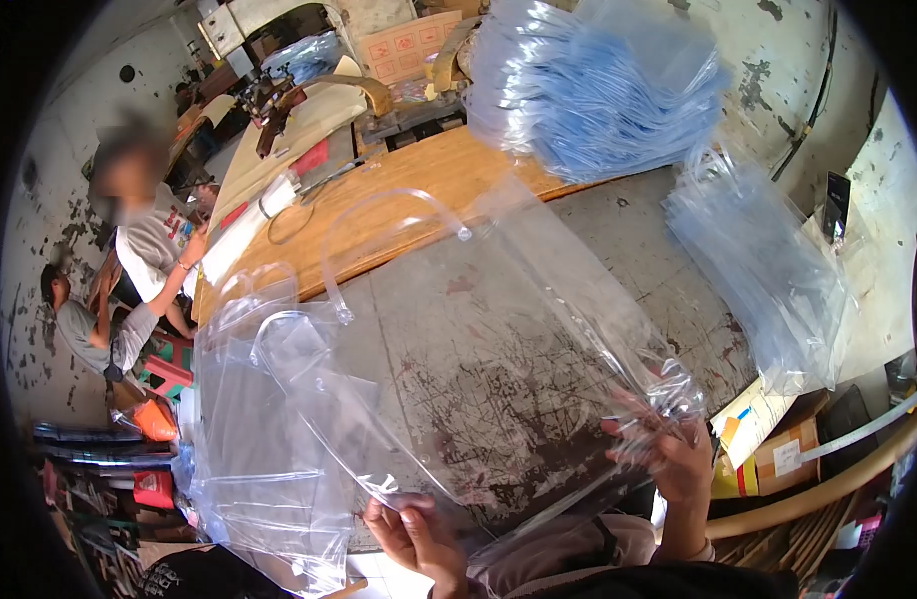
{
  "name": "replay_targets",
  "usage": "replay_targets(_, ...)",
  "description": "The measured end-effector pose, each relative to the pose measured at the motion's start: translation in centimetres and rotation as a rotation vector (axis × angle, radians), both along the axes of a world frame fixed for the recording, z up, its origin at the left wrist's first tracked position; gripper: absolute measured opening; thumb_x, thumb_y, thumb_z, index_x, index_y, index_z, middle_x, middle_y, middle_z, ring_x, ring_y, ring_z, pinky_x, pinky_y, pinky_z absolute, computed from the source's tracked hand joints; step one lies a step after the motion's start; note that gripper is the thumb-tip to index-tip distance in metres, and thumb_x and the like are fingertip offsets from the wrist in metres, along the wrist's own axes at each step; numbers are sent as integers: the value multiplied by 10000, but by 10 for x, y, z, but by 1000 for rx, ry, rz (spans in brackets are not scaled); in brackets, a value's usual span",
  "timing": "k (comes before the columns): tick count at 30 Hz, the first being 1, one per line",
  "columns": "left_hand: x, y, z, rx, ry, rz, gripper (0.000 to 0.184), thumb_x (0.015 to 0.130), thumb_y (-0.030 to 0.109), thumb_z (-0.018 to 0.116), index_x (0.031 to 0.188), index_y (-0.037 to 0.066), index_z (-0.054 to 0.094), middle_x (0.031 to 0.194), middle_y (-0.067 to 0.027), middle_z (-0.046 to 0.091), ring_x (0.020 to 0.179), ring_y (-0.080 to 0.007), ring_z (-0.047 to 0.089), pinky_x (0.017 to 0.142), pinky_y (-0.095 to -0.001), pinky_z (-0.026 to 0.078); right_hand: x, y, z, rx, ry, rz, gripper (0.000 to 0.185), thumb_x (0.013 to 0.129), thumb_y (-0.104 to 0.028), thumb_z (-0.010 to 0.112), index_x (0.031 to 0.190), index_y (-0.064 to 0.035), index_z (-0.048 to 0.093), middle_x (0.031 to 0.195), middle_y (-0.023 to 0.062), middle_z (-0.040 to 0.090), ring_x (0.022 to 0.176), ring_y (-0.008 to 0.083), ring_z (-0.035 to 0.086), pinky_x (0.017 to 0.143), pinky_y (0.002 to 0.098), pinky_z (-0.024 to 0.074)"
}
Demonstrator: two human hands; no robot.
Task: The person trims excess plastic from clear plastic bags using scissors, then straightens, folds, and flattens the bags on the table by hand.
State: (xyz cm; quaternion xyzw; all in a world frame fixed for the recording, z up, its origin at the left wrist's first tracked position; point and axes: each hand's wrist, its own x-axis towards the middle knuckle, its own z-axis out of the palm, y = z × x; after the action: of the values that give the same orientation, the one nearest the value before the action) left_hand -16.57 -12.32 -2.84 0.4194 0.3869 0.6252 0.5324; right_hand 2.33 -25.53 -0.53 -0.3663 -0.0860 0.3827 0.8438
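A clear plastic bag with a looped tube handle (408,193) is spread over the scratched grey tabletop (418,329). My left hand (413,539) pinches its near left edge between thumb and fingers. On the right, my right hand (668,449) is closed on the gathered, shiny side of the same bag; the plastic partly covers those fingers. Left of the bag lies a pile of clear plastic bags (264,439) with tube handles, close to my left hand.
A tall stack of bluish plastic sheets (618,90) stands at the back right, with more clear bags (768,270) beside it. A phone (835,205) leans by the wall. Two people (149,240) sit at the left near a wooden board (378,200). A cardboard box (788,459) is at right.
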Motion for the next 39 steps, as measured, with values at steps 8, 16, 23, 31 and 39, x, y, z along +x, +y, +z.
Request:
replay_targets(8,-14,-35,-77,53,90,-418,745,803,369,635,1379,1,340,1352,-265,416,1261,-443,387,1033,-598,261,37,-28,21,-610,-559,-969,496,836,-87,649,1280,22,457,948,113,641,625,102,586,452,172,431)
replay_targets(16,-25,59,24,600,1412,-80,505,849,280,622,1298,100,477,1297,-205,488,1229,-383,442,960,-509,387,219,-239,78,-746,-830,-1047,490,935,-297,536,1362,-96,404,1225,107,584,1153,225,525,969,368,355)
replay_targets(23,-53,84,7,272,1869,93,680,797,401,664,1363,108,427,1388,-165,437,1315,-309,372,1087,-515,218,302,-326,22,-1737,-1464,-1077,528,906,-396,562,1322,-82,477,1336,187,476,1249,353,431,1043,423,329)
replay_targets(31,-16,56,8,680,1618,-132,401,815,259,664,1120,4,607,1061,-159,664,930,-285,671,758,-384,550,90,-91,40,-980,-1443,-1160,277,945,-116,497,1192,-12,570,1152,132,591,1130,225,516,954,348,412)
replay_targets(39,49,8,42,168,1288,-404,420,901,176,571,1289,34,497,1045,-233,636,883,-360,656,722,-383,545,-55,31,-7,-540,-754,200,345,833,-60,644,1166,-28,558,981,118,659,806,200,660,691,278,528)
